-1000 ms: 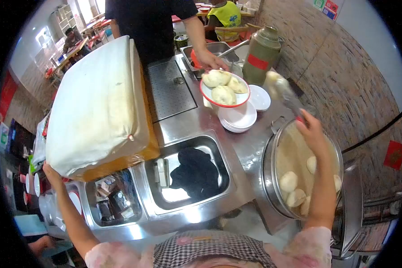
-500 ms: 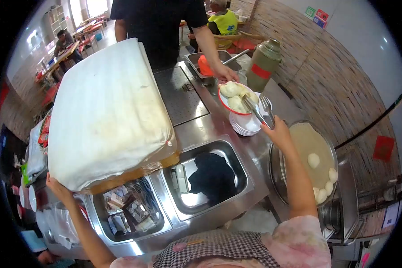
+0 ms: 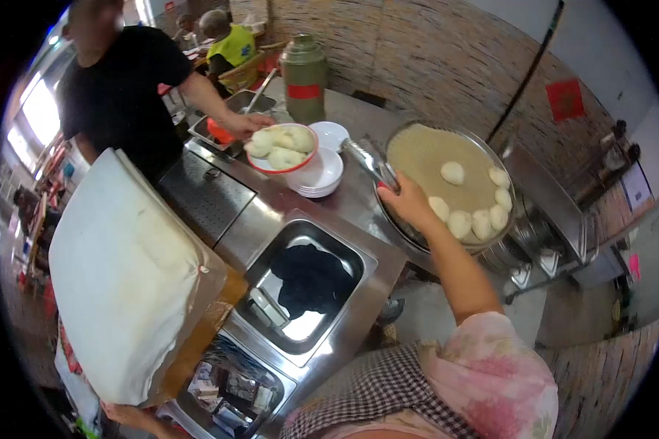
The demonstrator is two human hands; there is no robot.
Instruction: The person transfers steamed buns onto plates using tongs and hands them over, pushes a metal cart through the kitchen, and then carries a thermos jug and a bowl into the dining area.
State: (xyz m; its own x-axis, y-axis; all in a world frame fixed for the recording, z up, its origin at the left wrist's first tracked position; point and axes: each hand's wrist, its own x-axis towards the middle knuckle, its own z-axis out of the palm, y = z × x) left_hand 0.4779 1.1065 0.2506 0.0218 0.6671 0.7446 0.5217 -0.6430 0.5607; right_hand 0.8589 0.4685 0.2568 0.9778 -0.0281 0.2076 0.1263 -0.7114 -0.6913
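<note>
1. the left hand [image 3: 124,415] is low at the near corner of the cloth-covered box [image 3: 121,271]; its fingers are partly hidden, so i can't tell whether it grips or just rests. a light, flat touch would steady it without pulling the cloth.
2. a person's hand [image 3: 249,124] across the counter holds out the red-rimmed plate [image 3: 300,165], buns [image 3: 284,158] piled on it. these look soft, so anything set there wants lowering gently, clear of those fingers.
3. the right hand [image 3: 410,201] is closed round the tongs [image 3: 370,162], tips aimed towards the white plates; i can't see anything between them. a light squeeze round a bun's sides should spare its skin.
4. in the round steamer [image 3: 425,150], one bun [image 3: 452,173] sits apart, others curve along the rim; the loner looks easiest to reach without nudging a neighbour.
5. on the steel counter, left to right: the box, a basin of small flat things [image 3: 223,395], a perforated panel [image 3: 201,190], a basin holding dark cloth [image 3: 311,280], a green flask [image 3: 302,80], and stacked white plates [image 3: 321,175].
6. around it: bright windows [image 3: 41,111], someone seated in a yellow vest [image 3: 234,47], a patterned wall [image 3: 432,58], red paper [image 3: 565,99] on it.
</note>
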